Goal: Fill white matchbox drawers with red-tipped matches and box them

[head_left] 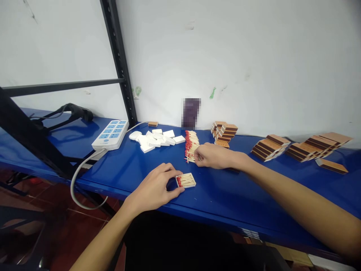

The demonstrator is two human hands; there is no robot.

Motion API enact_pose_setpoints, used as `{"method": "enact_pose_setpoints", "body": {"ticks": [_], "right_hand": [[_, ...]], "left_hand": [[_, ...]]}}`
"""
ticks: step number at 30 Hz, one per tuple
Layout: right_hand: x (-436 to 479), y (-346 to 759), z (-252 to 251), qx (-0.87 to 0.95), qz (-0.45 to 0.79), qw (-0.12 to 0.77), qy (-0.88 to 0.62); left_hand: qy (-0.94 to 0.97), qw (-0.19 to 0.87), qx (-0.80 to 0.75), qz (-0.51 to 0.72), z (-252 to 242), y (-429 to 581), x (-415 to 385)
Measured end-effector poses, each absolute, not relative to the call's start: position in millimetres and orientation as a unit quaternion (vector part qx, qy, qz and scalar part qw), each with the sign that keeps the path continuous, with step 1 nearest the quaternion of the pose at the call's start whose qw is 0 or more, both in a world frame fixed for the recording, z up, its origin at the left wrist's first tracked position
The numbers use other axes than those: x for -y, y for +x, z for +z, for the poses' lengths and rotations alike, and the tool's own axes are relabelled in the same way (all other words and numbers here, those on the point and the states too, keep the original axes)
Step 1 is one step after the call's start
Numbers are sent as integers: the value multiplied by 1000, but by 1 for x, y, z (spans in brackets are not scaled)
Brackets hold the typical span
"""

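My left hand [156,188] rests on the blue table [126,165], its thumb and fingers closed on the left end of a small white matchbox tray [186,180] filled with red-tipped matches. A little farther back, my right hand [213,155] is curled at the near end of a loose pile of matches [191,145], its fingertips pinched on some of them. Empty white trays [158,140] lie in a heap to the left of the pile.
Brown matchbox sleeves stand in stacks behind the pile [224,132] and along the right [269,146] [318,146]. A white power strip [111,134] with its cable lies at the left. A black shelf post [118,60] rises by the wall. The table's front edge is close.
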State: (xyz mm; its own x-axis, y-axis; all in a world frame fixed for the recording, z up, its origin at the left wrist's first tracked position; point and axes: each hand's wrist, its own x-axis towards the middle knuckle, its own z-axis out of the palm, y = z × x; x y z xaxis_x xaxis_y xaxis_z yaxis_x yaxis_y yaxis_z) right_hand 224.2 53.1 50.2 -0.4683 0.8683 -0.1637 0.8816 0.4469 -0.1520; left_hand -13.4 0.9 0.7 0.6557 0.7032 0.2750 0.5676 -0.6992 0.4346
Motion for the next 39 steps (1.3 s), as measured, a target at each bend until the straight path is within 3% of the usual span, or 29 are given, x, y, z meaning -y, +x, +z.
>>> {"method": "enact_pose_setpoints", "body": {"ticks": [9,17,31,39], "right_hand": [[-37,227,77,-862,-153,42,481],[-19,203,66,-911,-164,30,377],[-22,203,63,-900,-232,36,367],[-21,202,63,-900,-202,38,384]], "left_hand": [[896,157,-354,215,0,-14,-2],[900,148,-350,212,1,-13,-2],[901,150,-349,210,1,-13,-1],[901,157,-345,212,1,-13,-1]]}}
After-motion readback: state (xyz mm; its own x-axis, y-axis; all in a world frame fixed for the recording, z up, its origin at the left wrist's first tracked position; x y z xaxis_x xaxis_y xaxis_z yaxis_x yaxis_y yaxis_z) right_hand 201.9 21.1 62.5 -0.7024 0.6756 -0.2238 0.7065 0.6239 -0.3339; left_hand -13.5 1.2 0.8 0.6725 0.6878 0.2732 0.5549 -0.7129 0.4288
